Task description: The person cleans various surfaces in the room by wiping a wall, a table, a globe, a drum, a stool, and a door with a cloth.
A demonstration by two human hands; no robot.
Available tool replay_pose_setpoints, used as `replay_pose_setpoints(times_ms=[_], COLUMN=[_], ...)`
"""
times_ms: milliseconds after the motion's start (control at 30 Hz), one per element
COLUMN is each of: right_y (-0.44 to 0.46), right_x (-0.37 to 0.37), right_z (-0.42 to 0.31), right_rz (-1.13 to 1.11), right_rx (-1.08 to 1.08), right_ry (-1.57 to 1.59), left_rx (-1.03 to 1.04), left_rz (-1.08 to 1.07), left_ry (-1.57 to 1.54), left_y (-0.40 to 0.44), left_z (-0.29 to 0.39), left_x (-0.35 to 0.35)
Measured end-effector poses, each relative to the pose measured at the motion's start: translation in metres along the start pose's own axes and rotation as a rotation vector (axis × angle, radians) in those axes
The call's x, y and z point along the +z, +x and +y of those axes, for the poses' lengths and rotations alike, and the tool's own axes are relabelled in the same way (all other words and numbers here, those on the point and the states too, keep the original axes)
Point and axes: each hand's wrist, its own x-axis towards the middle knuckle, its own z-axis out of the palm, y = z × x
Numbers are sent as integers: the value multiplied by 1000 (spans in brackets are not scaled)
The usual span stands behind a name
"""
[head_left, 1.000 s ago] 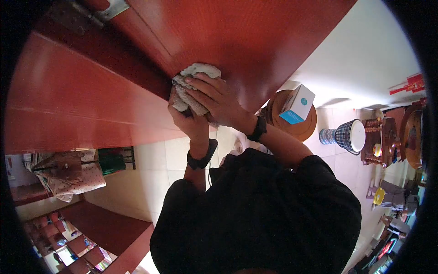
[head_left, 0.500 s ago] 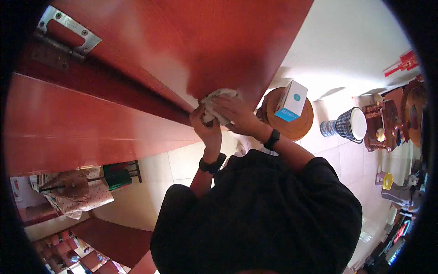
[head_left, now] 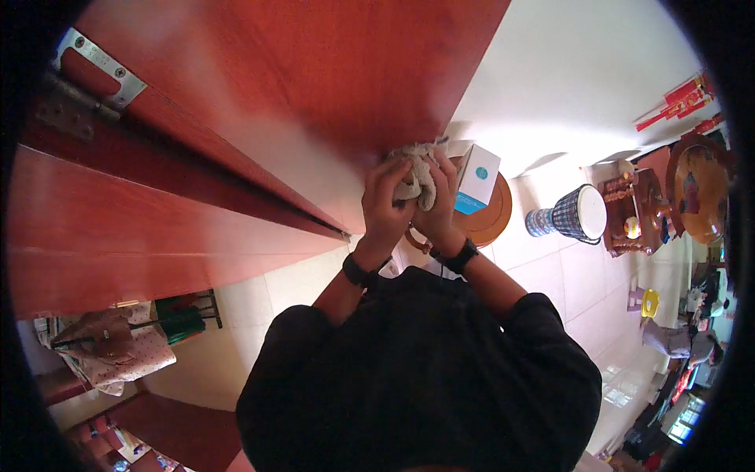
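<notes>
A bunched, light grey cloth [head_left: 423,179] is between my two hands, close against the lower part of the reddish-brown wooden door [head_left: 338,71]. My left hand [head_left: 385,200] grips the cloth from the left, its fingers curled over the edge. From the right, my right hand [head_left: 437,197] holds the same cloth, fingers wrapped around it. Both wrists wear dark bands. Whether the cloth touches the door's face or its edge, I cannot tell.
Just right of my hands, a white and blue box [head_left: 478,181] stands on a round wooden stool [head_left: 495,216]. Farther right are a drum [head_left: 578,214] and carved wooden furniture [head_left: 629,212]. A metal hinge [head_left: 98,67] joins the door at upper left. Clothes [head_left: 126,346] hang at lower left.
Both hands have moved right with the cloth, toward the door's edge by the box. My right hand, earlier laid flatter over the cloth, now curls around its right side.
</notes>
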Motion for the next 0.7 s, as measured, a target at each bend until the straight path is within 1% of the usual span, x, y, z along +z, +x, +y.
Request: replay_pose_setpoints(times_ms=[67, 133, 200, 267, 300, 400, 500, 600, 633, 700], right_y=[-20, -21, -17, 3, 18, 64, 76, 53, 41, 4], right_x=[1, 1, -1, -5, -7, -15, -17, -19, -22, -25], right_z=[4, 6, 7, 3, 1, -16, -17, -4, 4, 26], right_rz=[-59, -49, -25, 16, 36, 106, 150, 94, 38, -122], right_rx=[79, 71, 66, -33, -82, -173, -198, -137, -133, -10], right_ry=[-36, 7, 40, 46, 50, 87, 62, 34, 4, 70], left_rx=[12, -14, 16, 56, 137, 175, 236, 179, 148, 26], left_rz=[-34, -73, -47, -11, 30, 84, 114, 87, 62, -25], left_ry=[44, 87, 30, -5, 3, 39, 50, 31, 46, 47], left_y=[-10, -13, -8, 3, 13, 39, 55, 38, 28, 1], left_z=[-12, -9, -3, 7, 12, 37, 46, 28, 20, 1], left_x=[0, -4, -5, -3, -3, -8, -7, 2, 6, 14])
